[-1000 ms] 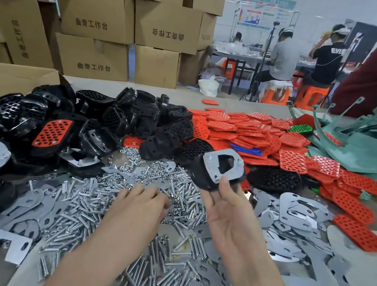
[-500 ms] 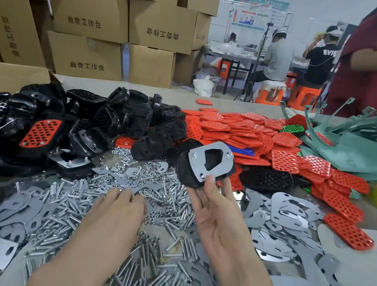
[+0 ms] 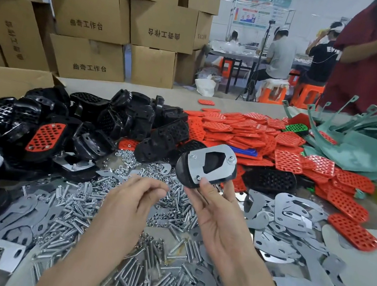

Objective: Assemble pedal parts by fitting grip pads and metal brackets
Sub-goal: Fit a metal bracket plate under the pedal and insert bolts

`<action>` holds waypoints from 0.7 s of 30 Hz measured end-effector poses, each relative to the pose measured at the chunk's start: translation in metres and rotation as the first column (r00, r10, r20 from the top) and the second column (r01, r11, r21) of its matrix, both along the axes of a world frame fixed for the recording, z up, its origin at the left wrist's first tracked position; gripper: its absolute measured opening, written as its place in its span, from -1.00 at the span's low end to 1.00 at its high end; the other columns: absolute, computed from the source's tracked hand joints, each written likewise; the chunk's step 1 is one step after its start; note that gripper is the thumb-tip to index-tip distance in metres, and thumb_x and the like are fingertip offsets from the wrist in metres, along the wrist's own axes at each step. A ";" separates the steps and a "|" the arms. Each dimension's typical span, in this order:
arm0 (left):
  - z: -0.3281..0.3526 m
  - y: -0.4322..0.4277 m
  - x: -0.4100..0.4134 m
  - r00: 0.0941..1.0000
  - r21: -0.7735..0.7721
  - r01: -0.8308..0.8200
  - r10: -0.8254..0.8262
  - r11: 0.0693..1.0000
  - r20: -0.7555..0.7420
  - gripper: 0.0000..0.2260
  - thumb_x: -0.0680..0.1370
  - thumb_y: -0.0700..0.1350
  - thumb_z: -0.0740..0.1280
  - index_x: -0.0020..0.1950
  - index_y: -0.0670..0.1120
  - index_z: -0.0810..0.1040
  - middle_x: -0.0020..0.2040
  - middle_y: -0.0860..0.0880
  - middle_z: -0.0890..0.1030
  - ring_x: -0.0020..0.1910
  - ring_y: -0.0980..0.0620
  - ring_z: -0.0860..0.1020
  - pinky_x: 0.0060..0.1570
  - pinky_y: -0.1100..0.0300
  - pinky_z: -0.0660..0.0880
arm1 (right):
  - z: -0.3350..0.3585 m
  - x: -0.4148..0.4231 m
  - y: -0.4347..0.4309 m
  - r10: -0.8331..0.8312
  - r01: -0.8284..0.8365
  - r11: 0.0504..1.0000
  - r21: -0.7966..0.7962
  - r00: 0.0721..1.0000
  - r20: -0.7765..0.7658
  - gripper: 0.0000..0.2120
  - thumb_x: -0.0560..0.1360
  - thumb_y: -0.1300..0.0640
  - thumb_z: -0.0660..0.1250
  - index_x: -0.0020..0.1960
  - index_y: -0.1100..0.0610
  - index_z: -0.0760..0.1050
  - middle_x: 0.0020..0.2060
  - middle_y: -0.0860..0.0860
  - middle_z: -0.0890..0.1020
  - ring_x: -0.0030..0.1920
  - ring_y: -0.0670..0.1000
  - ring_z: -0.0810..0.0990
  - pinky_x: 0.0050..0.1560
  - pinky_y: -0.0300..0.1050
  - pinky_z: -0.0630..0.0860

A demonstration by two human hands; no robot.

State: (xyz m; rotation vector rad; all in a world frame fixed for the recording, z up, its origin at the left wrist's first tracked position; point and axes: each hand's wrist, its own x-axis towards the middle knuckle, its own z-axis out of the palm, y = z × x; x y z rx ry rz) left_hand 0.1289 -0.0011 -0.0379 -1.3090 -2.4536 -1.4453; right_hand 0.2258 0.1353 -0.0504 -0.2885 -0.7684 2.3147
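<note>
The pedal [image 3: 181, 172] you hold up is black, faced with a silver-grey metal bracket [image 3: 225, 171]. To the far left, the pedal bodies [image 3: 137, 115] are glossy black. One at the left carries an orange-red grip pad [image 3: 45, 136] dotted with rows of holes. The far-right pile of grip pads [image 3: 246, 132] is the same orange-red, holed all over, with one green pad [image 3: 295, 129] and one blue pad [image 3: 243, 150]. Near you the bolts [image 3: 76, 209] shine silver and the loose brackets [image 3: 295, 213] are grey. The cardboard boxes [image 3: 91, 14] are brown with black characters.
</note>
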 end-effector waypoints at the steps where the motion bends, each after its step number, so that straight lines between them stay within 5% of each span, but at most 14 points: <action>1: 0.000 0.000 0.001 1.000 0.023 0.013 -0.014 1.000 0.024 -0.86 0.58 0.02 0.33 -0.07 0.30 0.54 -0.10 0.32 0.62 -0.01 0.41 0.51 -0.10 0.56 0.38 | 0.000 0.000 -0.001 0.008 -0.008 1.000 0.013 1.000 0.007 -0.38 0.45 0.36 0.39 0.46 0.04 0.43 0.27 0.20 0.67 0.29 0.16 0.66 0.31 0.02 0.57; 7: -0.004 0.005 0.004 0.995 0.160 0.021 -0.036 0.987 0.088 -0.87 0.56 -0.01 0.38 0.00 0.25 0.61 -0.08 0.35 0.65 -0.04 0.31 0.62 -0.10 0.44 0.51 | -0.001 -0.002 -0.012 0.073 -0.095 0.975 0.201 0.991 0.111 -0.47 0.58 0.43 0.34 0.47 0.07 0.40 0.22 0.22 0.69 0.26 0.14 0.68 0.25 -0.06 0.62; 21: -0.009 0.005 0.001 0.998 0.188 0.011 -0.022 0.982 0.059 -0.93 0.55 -0.03 0.41 -0.03 0.15 0.64 -0.08 0.22 0.65 -0.01 0.24 0.61 -0.03 0.34 0.53 | -0.008 -0.007 -0.020 0.048 -0.144 0.923 0.357 0.963 0.265 -0.51 0.33 0.15 0.59 0.20 -0.15 0.59 0.13 0.33 0.69 0.18 0.26 0.70 0.30 0.13 0.60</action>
